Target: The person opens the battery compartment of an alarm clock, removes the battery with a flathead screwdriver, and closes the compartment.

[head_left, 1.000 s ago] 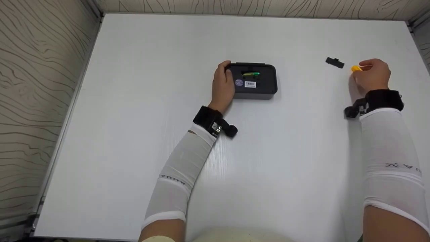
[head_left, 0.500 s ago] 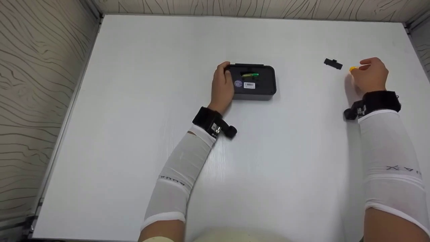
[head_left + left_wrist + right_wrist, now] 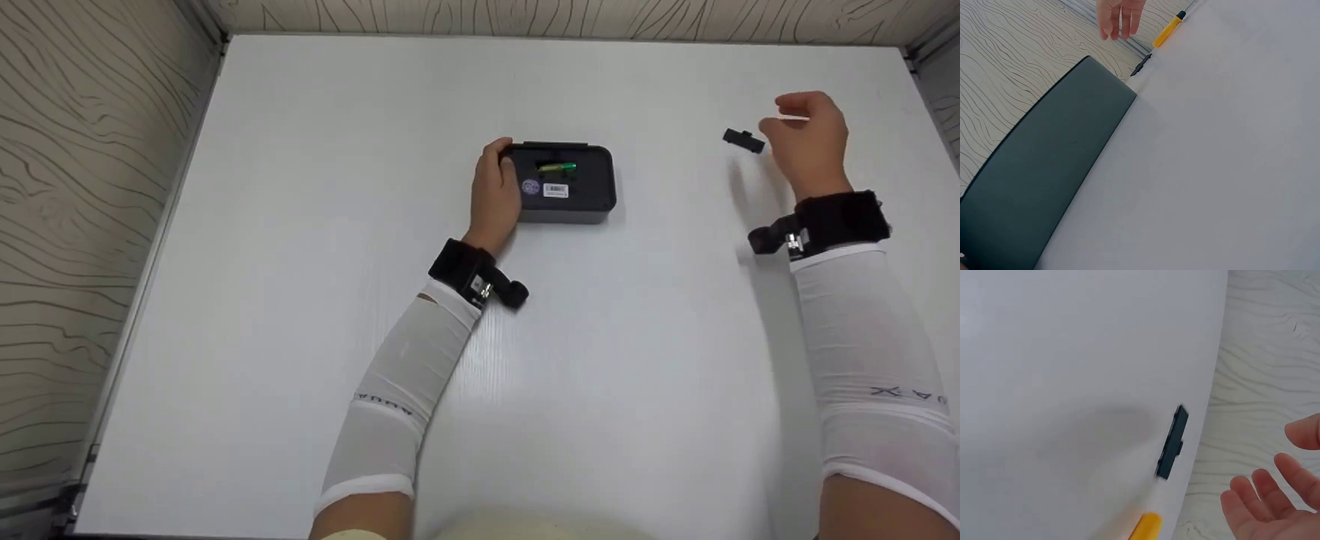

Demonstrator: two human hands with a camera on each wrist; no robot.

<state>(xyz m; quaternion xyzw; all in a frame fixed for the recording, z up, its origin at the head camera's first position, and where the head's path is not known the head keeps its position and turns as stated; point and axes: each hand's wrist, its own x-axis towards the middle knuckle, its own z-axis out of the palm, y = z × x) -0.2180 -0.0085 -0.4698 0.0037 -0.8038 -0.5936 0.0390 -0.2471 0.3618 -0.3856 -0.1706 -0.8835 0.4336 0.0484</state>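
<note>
Between the black box (image 3: 589, 187) and the small black cover (image 3: 743, 141), a broad stretch of white tabletop (image 3: 667, 315) leaves a hand room to pass, and the box's right side can be reached freely. Its left side is blocked by the left hand (image 3: 495, 191) gripping it. Beside the cover, the right hand (image 3: 811, 142), above the tabletop, and the yellow-handled tool (image 3: 1167, 32) crowd the space, while patterned panels (image 3: 480, 16) bound the far and left edges.

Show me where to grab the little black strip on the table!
Probably pinch the little black strip across its middle, by its two long edges, coming from above: it lies flat on the table, long and narrow.
</note>
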